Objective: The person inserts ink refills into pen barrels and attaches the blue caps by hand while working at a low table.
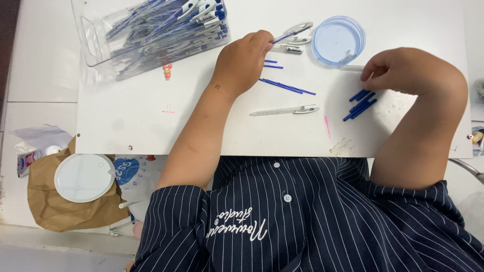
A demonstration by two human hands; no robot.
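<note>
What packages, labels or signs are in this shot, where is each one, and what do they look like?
Small carton: far left, below the board, white and blue with a red patch.
Brown paper bag: lower left, crumpled, under a round white lid.
Blue-and-white printed wrapper: beside that lid, partly hidden.

Head camera, close, straight down over table [151, 126]

Bright, even light from overhead; the white tabletop [151, 121] is nearly washed out; soft short shadows lie under both forearms; glare glints on the clear bin [96, 35]; focus is sharp; edges bend slightly.
</note>
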